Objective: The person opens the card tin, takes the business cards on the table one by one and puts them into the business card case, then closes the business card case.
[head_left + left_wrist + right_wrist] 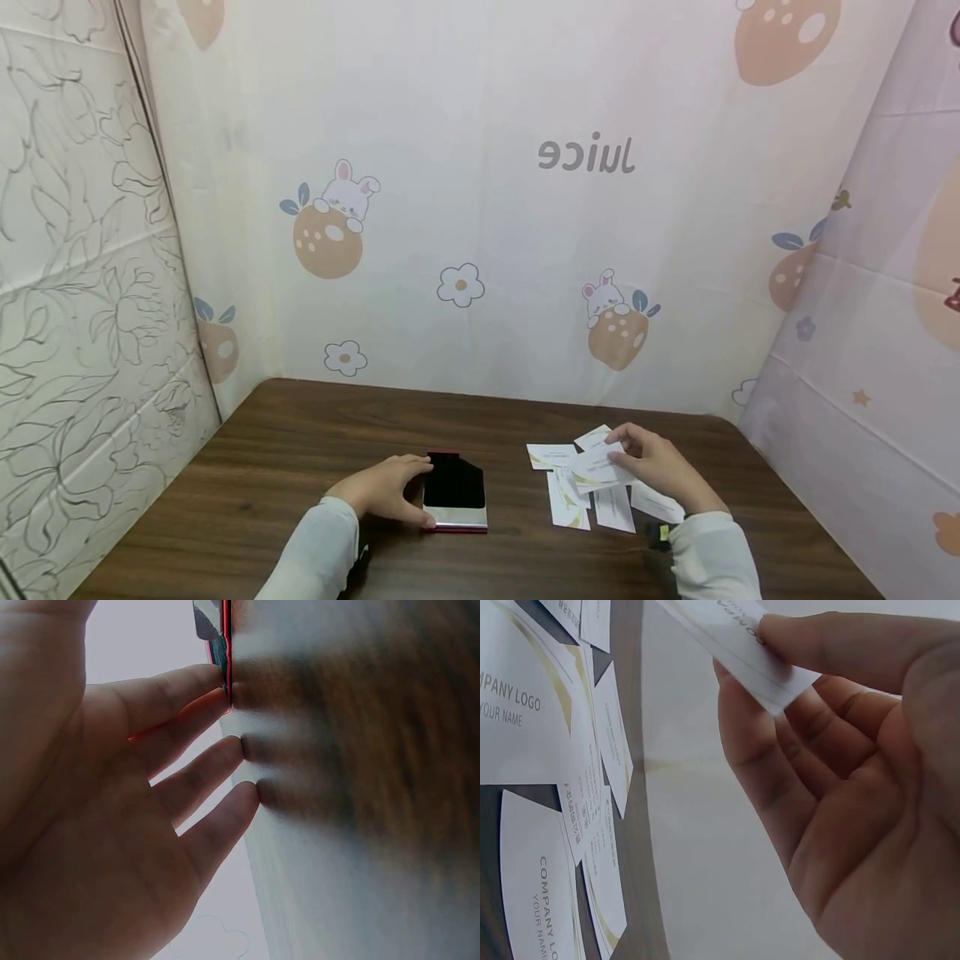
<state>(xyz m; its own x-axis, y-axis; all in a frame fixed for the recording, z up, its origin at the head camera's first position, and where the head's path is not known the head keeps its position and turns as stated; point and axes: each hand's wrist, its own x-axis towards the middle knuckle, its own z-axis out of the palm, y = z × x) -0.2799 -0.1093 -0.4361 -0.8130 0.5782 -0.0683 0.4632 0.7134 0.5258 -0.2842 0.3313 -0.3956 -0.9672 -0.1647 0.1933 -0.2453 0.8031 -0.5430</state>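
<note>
A flat card case (455, 492) with a black face, a silver strip and red edges lies on the table. My left hand (386, 492) rests at its left side, thumb by the near corner and a fingertip by the far one. In the left wrist view its fingers (206, 814) are spread and fairly straight, the tips down at the table and the case's red edge. My right hand (660, 467) pinches a white business card (731, 637) between thumb and fingers, above a loose spread of cards (567, 504).
The spread cards overlap on the brown wooden table (300, 467), some under my right hand. A small dark object with a yellow-green patch (660, 535) shows beside the right sleeve. Printed curtains (480, 208) stand behind the table and along both sides.
</note>
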